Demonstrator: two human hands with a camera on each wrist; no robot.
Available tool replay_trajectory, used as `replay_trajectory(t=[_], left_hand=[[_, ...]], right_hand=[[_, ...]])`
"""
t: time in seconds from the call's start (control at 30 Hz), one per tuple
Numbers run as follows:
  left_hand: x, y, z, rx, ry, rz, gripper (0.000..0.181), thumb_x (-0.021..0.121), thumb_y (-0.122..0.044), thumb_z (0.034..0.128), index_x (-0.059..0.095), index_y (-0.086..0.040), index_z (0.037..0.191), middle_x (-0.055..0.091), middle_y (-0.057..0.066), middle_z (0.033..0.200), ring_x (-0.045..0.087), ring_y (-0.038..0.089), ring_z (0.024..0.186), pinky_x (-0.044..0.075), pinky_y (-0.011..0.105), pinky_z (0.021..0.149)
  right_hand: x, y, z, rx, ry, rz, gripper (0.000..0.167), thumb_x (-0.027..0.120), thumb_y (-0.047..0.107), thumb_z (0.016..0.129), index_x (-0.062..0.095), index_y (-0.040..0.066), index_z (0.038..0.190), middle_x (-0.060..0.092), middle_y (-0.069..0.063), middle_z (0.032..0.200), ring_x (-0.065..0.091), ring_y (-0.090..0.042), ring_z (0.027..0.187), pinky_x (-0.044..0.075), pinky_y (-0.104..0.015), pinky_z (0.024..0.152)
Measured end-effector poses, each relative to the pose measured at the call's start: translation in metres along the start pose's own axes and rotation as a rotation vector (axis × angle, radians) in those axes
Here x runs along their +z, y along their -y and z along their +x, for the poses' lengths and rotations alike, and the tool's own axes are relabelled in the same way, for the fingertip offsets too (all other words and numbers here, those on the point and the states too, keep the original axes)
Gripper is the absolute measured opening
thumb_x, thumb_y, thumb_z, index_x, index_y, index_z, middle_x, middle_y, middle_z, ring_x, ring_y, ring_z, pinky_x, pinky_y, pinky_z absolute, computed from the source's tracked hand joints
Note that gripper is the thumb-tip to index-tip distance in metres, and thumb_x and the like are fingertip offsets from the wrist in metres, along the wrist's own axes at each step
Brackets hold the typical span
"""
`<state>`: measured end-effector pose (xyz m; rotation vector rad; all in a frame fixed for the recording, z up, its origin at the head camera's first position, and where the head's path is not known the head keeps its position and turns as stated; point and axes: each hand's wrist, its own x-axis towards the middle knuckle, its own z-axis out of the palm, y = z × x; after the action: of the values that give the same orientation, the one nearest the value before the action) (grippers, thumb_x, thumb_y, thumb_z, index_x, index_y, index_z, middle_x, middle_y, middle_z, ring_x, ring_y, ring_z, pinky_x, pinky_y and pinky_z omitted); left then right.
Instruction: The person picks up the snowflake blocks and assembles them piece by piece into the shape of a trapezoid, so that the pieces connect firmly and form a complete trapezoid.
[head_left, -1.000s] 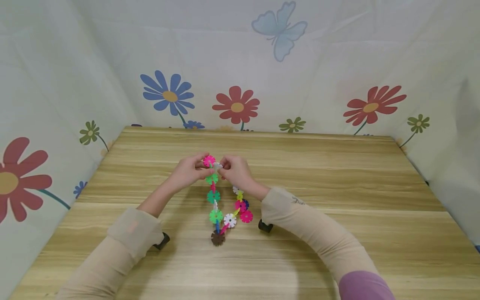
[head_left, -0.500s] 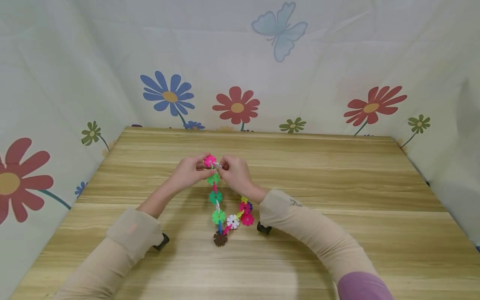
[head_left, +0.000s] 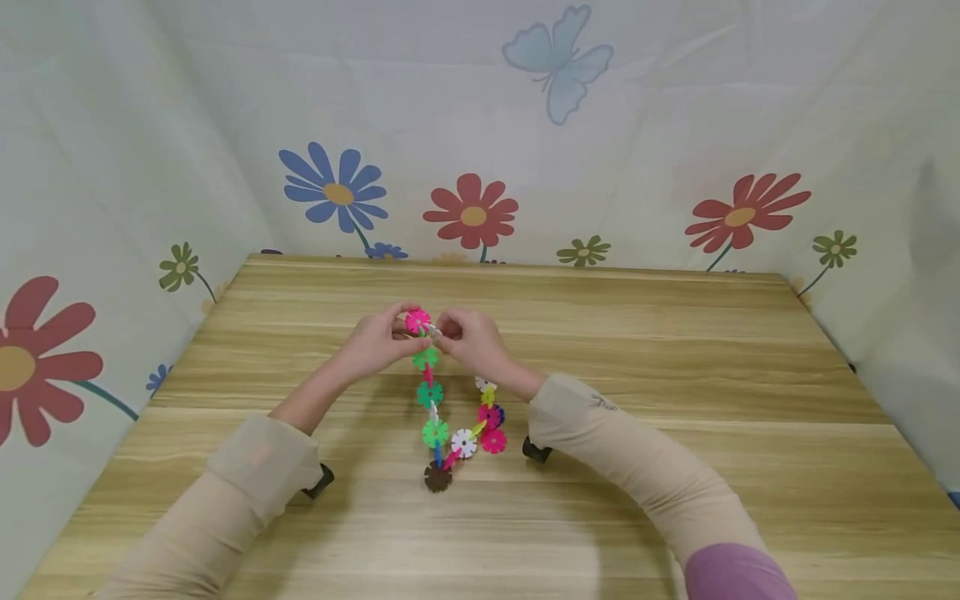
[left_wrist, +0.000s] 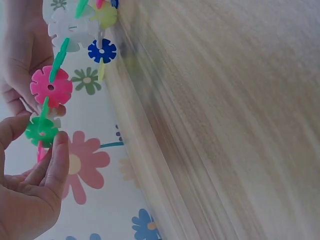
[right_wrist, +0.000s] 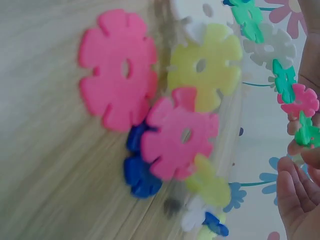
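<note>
A chain of slotted plastic snowflake discs hangs from both hands in the head view. My left hand (head_left: pixel 375 343) pinches its upper end, at a pink disc (head_left: pixel 417 321) with a green disc (head_left: pixel 425 357) just beneath. My right hand (head_left: pixel 474 342) holds a small white disc (head_left: pixel 432 331), seen nearly edge-on against the pink one; whether they interlock cannot be made out. In the left wrist view, fingers pinch around a green disc (left_wrist: pixel 42 131). At the chain's low bend is a brown disc (head_left: pixel 438 477). The right hand and forearm hide part of the other strand.
The wooden table (head_left: pixel 637 350) stretches beneath both hands. A flowered cloth (head_left: pixel 645 150) hangs behind it. Black wrist camera parts (head_left: pixel 537 450) show under the sleeves. A loose-hanging pink disc (right_wrist: pixel 118 70) is close to the right wrist camera.
Both hands stay almost in place, with small shifts of the right fingers. The white disc has turned more edge-on, and the hanging strands sway slightly.
</note>
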<state>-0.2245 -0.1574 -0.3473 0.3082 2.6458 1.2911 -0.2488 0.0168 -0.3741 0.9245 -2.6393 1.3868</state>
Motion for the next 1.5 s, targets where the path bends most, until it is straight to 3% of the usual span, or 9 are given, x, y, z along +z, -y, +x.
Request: replay_trajectory(t=[0.13,0.4,0.7,0.93,1.2,1.5], left_hand=[[-0.003,0.001,0.000,-0.013,-0.015,0.021,0.062,0.063,-0.026,0.0807,0.035,-0.006,0.131,0.063,0.015,0.104,0.061,0.023,0.094,0.051,0.035,0.077],[-0.017,0.008,-0.001,-0.053,-0.070,0.051,0.061,0.063,-0.027,0.0808,0.035,-0.006,0.131,0.060,0.017,0.109,0.059,0.026,0.098,0.049,0.037,0.077],[-0.029,0.019,-0.001,-0.087,-0.085,0.015,0.062,0.062,-0.029,0.0816,0.033,-0.009,0.133,0.057,0.016,0.113,0.056,0.026,0.100,0.049,0.034,0.077],[-0.033,0.023,0.000,-0.101,-0.089,-0.007,0.063,0.062,-0.026,0.0821,0.031,-0.008,0.134,0.056,0.017,0.114,0.056,0.026,0.100,0.049,0.035,0.079],[-0.035,0.028,0.001,-0.086,-0.071,-0.010,0.068,0.061,-0.026,0.0827,0.025,-0.010,0.139,0.052,0.020,0.121,0.053,0.029,0.108,0.047,0.042,0.086],[-0.034,0.029,0.001,-0.078,-0.083,0.006,0.066,0.062,-0.028,0.0821,0.030,-0.008,0.137,0.054,0.019,0.118,0.054,0.029,0.106,0.048,0.040,0.084]], right_hand=[[-0.006,-0.004,-0.005,0.021,0.052,0.046,0.010,0.062,0.006,0.080,0.059,0.003,0.089,0.064,-0.007,0.082,0.058,-0.012,0.072,0.048,-0.016,0.062],[-0.027,-0.017,-0.019,0.065,0.176,0.104,0.014,0.064,0.006,0.079,0.061,-0.003,0.090,0.060,-0.009,0.079,0.052,-0.013,0.065,0.045,-0.019,0.057],[-0.045,-0.036,-0.035,0.089,0.475,0.018,0.008,0.066,0.007,0.077,0.063,0.002,0.083,0.060,-0.004,0.075,0.051,-0.009,0.068,0.045,-0.019,0.059],[-0.047,-0.040,-0.047,0.079,0.668,-0.014,0.019,0.066,0.005,0.076,0.062,0.001,0.094,0.064,-0.008,0.092,0.057,-0.011,0.082,0.048,-0.019,0.072],[-0.045,-0.044,-0.053,-0.039,0.713,-0.167,0.030,0.069,0.009,0.073,0.063,0.006,0.102,0.059,-0.005,0.089,0.051,-0.014,0.080,0.042,-0.019,0.070],[-0.042,-0.045,-0.055,-0.026,0.709,-0.216,0.029,0.069,0.010,0.073,0.064,0.009,0.101,0.056,-0.003,0.082,0.047,-0.011,0.074,0.040,-0.019,0.065]])
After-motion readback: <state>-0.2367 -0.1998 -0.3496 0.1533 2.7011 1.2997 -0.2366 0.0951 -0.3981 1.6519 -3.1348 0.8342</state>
